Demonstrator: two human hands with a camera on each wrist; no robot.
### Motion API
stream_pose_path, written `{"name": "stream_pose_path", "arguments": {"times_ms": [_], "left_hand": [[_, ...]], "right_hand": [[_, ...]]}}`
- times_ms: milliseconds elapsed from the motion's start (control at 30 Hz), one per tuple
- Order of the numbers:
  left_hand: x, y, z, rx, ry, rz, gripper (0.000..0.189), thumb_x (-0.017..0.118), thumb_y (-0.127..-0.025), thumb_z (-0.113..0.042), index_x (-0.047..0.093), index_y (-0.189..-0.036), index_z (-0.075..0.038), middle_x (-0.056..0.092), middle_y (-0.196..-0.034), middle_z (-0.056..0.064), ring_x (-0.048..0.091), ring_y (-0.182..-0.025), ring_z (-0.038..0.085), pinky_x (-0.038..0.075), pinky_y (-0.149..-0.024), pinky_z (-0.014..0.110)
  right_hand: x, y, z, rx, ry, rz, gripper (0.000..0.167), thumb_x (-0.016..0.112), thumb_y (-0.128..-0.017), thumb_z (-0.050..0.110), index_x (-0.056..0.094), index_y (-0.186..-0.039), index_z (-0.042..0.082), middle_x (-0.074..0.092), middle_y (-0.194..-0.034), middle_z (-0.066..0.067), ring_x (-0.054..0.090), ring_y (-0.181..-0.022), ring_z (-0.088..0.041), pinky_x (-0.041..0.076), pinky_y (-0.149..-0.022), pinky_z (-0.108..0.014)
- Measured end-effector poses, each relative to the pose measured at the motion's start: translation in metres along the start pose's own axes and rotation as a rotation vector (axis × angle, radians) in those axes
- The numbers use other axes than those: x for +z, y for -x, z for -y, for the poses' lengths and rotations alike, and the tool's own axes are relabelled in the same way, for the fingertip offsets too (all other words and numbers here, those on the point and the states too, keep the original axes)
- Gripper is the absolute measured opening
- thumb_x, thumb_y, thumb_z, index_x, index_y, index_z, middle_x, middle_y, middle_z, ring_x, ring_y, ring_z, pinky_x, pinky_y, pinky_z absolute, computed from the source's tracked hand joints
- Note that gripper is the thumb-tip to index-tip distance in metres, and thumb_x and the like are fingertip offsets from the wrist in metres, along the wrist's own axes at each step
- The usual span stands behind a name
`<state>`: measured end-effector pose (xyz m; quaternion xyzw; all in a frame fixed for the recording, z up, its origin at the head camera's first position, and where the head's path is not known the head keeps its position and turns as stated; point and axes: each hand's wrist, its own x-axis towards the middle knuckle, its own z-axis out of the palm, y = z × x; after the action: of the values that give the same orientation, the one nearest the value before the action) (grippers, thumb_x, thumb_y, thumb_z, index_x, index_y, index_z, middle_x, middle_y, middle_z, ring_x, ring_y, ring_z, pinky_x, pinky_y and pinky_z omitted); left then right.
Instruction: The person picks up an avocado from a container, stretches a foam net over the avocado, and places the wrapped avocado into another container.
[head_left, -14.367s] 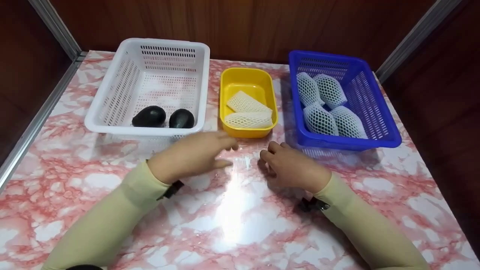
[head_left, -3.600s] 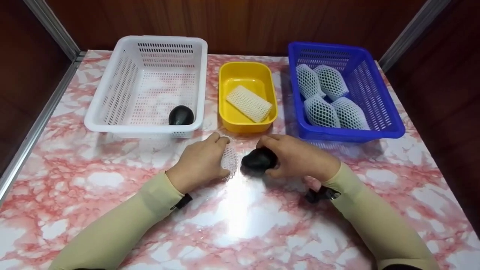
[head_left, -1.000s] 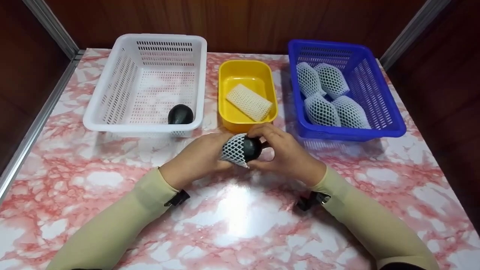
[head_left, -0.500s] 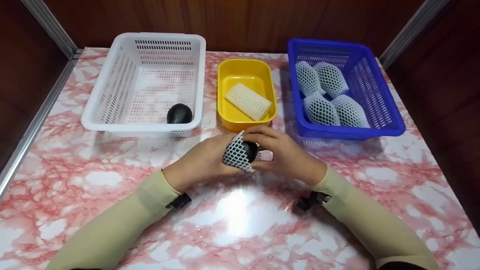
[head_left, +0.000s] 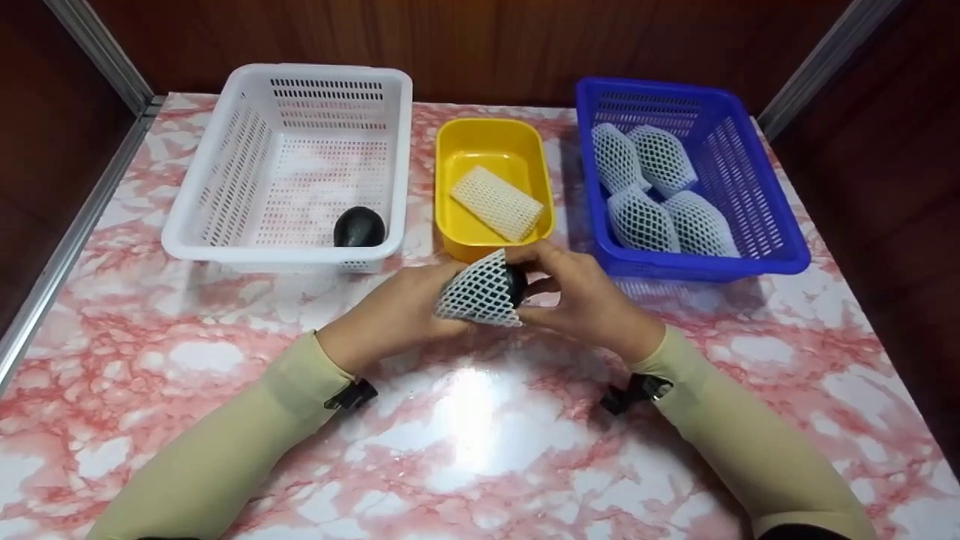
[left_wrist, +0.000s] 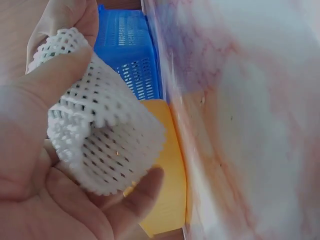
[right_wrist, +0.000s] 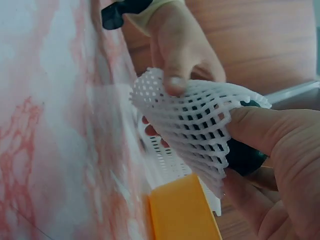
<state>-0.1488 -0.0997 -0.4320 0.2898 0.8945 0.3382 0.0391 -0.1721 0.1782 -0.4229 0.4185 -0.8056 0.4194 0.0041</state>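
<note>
In the head view, both hands meet over the table in front of the yellow container. My left hand (head_left: 397,311) grips a white foam net sleeve (head_left: 476,292) around its closed-in left part. Inside the sleeve sits a dark avocado (head_left: 516,285), its right end showing at the open mouth. My right hand (head_left: 592,300) holds that end, with thumb and fingers at the net's edge. The right wrist view shows the mesh (right_wrist: 195,125) covering most of the avocado (right_wrist: 245,157). From the left wrist, the sleeve's loose mouth (left_wrist: 115,150) hangs beyond the left thumb.
A white basket (head_left: 285,255) at the left holds one avocado (head_left: 360,227). The yellow container (head_left: 517,165) holds one flat foam net (head_left: 496,202). At the right, a blue basket (head_left: 705,268) holds several net-wrapped fruits (head_left: 641,221). All stand on a marbled table (head_left: 360,465).
Hands were empty at first; then one avocado left the white basket and one net the yellow container. Held apart earlier, they came together, and the net now covers more of the avocado.
</note>
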Motion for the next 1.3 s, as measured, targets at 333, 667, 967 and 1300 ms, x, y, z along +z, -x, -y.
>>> {"name": "stream_pose_path", "arguments": {"times_ms": [333, 667, 967, 1300], "left_hand": [[0.007, 0.003, -0.006, 0.019, 0.08, 0.023, 0.075, 0.095, -0.085, -0.031, 0.06, -0.15, -0.015, 0.074, -0.136, 0.003, 0.071, -0.124, 0.021, 0.056, -0.113, 0.043], [0.011, 0.003, -0.006, 0.015, 0.114, 0.031, 0.098, 0.098, -0.082, -0.038, 0.048, -0.162, -0.013, 0.066, -0.149, 0.006, 0.066, -0.132, 0.024, 0.052, -0.119, 0.045], [-0.001, -0.002, 0.003, -0.016, 0.194, -0.032, 0.093, 0.1, -0.08, -0.031, 0.052, -0.158, -0.015, 0.069, -0.144, 0.005, 0.067, -0.124, 0.025, 0.053, -0.114, 0.047], [0.004, 0.001, -0.004, -0.008, 0.194, -0.068, 0.089, 0.099, -0.08, -0.031, 0.056, -0.155, -0.015, 0.072, -0.143, 0.005, 0.069, -0.125, 0.025, 0.055, -0.113, 0.046]], "right_hand": [[0.007, 0.002, 0.002, -0.029, 0.003, 0.018, 0.051, 0.083, -0.082, -0.016, 0.063, -0.128, -0.007, 0.077, -0.125, -0.027, 0.08, -0.111, -0.039, 0.068, -0.089, -0.035], [0.015, 0.003, -0.001, -0.052, 0.01, 0.0, 0.053, 0.078, -0.076, -0.021, 0.063, -0.125, -0.009, 0.073, -0.118, -0.025, 0.076, -0.107, -0.036, 0.068, -0.086, -0.039], [0.013, 0.002, -0.004, -0.026, -0.152, -0.155, 0.058, 0.091, -0.076, -0.013, 0.059, -0.124, -0.014, 0.069, -0.117, -0.025, 0.075, -0.106, -0.027, 0.068, -0.089, -0.038], [0.017, 0.003, -0.001, 0.025, 0.0, -0.223, 0.044, 0.082, -0.07, -0.018, 0.063, -0.11, -0.011, 0.075, -0.103, -0.023, 0.078, -0.096, -0.029, 0.068, -0.084, -0.036]]}}
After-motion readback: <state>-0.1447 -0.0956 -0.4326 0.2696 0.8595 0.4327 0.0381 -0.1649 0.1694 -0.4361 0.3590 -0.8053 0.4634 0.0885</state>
